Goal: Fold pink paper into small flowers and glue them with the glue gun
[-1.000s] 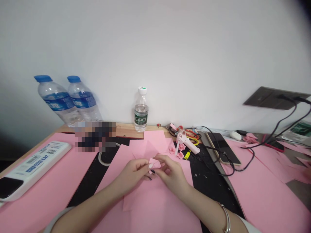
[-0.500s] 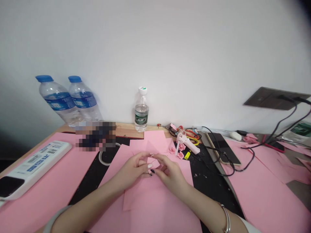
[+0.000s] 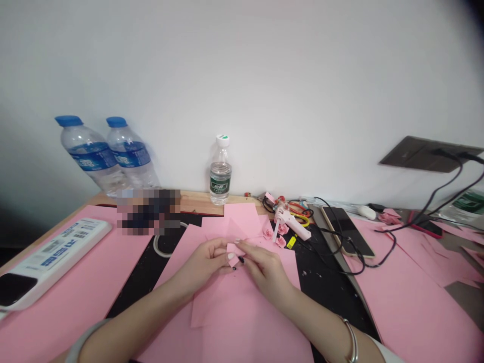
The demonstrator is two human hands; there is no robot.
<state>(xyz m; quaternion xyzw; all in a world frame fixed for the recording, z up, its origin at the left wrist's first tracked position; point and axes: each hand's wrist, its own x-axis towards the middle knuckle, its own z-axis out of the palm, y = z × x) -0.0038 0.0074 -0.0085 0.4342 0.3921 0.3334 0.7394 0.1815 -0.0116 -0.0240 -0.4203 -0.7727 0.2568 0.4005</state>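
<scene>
Between my two hands is a small piece of pink paper (image 3: 233, 248), partly hidden by the fingers. My left hand (image 3: 207, 259) pinches its left side with thumb and fingers. From the other side my right hand (image 3: 263, 264) grips it, fingertips pressed together near the upper edge and thumb below. Both hands are just above large pink paper sheets (image 3: 249, 317) stacked on a black mat (image 3: 325, 287). Several folded pink paper roses (image 3: 280, 229) lie beyond my right hand, beside a pale pink hot glue gun (image 3: 293, 224).
A small water bottle (image 3: 220, 174) stands by the wall, with two larger bottles (image 3: 130, 156) at the left. A white device (image 3: 60, 257) rests on pink sheets. Right of the mat are a phone (image 3: 348, 232), black cables (image 3: 361, 262) and more pink paper (image 3: 416, 292). A tape roll (image 3: 161, 249) lies left.
The small pink paper has turned between my fingers and more of its upper left corner shows. My right fingers have straightened and shifted slightly; the arms stay nearly in place.
</scene>
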